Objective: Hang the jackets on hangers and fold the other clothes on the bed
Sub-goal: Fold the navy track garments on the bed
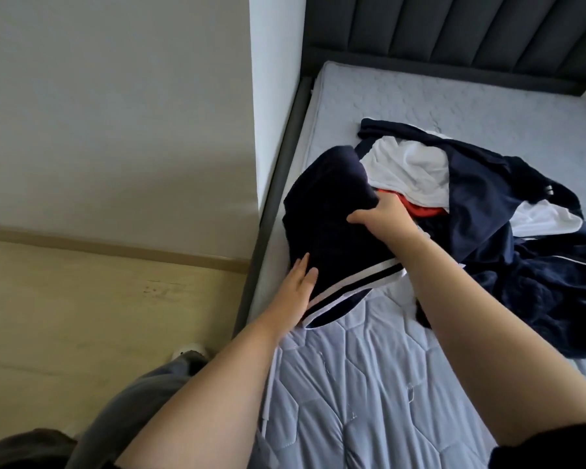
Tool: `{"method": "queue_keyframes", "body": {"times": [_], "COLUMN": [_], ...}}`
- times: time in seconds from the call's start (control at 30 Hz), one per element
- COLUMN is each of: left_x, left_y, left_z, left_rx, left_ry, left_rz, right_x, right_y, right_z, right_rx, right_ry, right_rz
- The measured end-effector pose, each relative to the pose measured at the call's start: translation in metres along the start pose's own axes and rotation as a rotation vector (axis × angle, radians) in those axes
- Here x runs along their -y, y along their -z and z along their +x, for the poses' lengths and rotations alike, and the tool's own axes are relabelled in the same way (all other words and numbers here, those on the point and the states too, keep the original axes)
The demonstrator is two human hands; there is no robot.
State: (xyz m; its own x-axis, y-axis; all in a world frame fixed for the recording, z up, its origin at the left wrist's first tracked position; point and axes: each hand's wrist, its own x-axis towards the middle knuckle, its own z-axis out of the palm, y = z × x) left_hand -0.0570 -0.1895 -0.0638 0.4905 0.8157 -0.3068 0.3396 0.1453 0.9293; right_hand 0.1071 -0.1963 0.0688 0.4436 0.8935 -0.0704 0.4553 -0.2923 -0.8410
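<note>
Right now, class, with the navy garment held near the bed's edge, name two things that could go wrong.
One: the navy garment lies close to the mattress edge and could slide to the floor. Two: the right hand grips it beside the orange garment in the pile, so lifting might drag that along; the left hand only presses flat.
</note>
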Motion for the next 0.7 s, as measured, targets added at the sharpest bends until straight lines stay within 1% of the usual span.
{"method": "queue_keyframes", "body": {"times": [0.03,0.07,0.13,0.17,0.2,0.23,0.27,0.3,0.37,0.43,0.47,0.5,0.57,0.63,0.7], "left_x": [-0.008,-0.013,-0.02,-0.023,-0.024,-0.026,-0.024,-0.02,-0.004,0.015,0.023,0.03,0.037,0.038,0.039], "left_y": [-0.002,-0.002,0.005,0.012,0.022,0.03,0.039,0.047,0.057,0.055,0.052,0.05,0.047,0.047,0.046], "left_z": [0.001,0.001,0.002,0.003,0.001,0.0,-0.001,-0.002,-0.005,-0.01,-0.011,-0.011,-0.011,-0.007,-0.005], "left_rx": [-0.023,-0.024,0.022,0.034,0.025,-0.001,-0.044,-0.09,-0.139,-0.166,-0.233,-0.319,-0.413,-0.456,-0.49], "left_ry": [0.13,0.207,0.189,0.159,0.124,0.099,0.089,0.087,0.112,0.251,0.356,0.445,0.525,0.545,0.536], "left_rz": [-0.165,-0.313,-0.654,-0.836,-0.998,-1.122,-1.201,-1.231,-1.187,-1.074,-0.989,-0.898,-0.757,-0.684,-0.663], "right_x": [0.015,0.029,0.048,0.054,0.056,0.055,0.051,0.042,0.015,-0.018,-0.034,-0.047,-0.061,-0.064,-0.065], "right_y": [0.005,0.007,0.004,-0.002,-0.012,-0.025,-0.039,-0.054,-0.078,-0.093,-0.098,-0.101,-0.101,-0.097,-0.089], "right_z": [-0.001,-0.003,-0.01,-0.015,-0.021,-0.027,-0.032,-0.037,-0.045,-0.051,-0.054,-0.057,-0.059,-0.059,-0.058], "right_rx": [-0.035,-0.069,-0.127,-0.15,-0.154,-0.121,-0.046,0.055,0.275,0.449,0.482,0.467,0.359,0.282,0.262], "right_ry": [0.108,0.214,0.375,0.43,0.477,0.511,0.516,0.485,0.333,0.177,0.137,0.119,0.11,0.056,-0.042], "right_rz": [-0.109,-0.245,-0.563,-0.697,-0.782,-0.832,-0.858,-0.854,-0.815,-0.82,-0.821,-0.796,-0.71,-0.653,-0.636]}}
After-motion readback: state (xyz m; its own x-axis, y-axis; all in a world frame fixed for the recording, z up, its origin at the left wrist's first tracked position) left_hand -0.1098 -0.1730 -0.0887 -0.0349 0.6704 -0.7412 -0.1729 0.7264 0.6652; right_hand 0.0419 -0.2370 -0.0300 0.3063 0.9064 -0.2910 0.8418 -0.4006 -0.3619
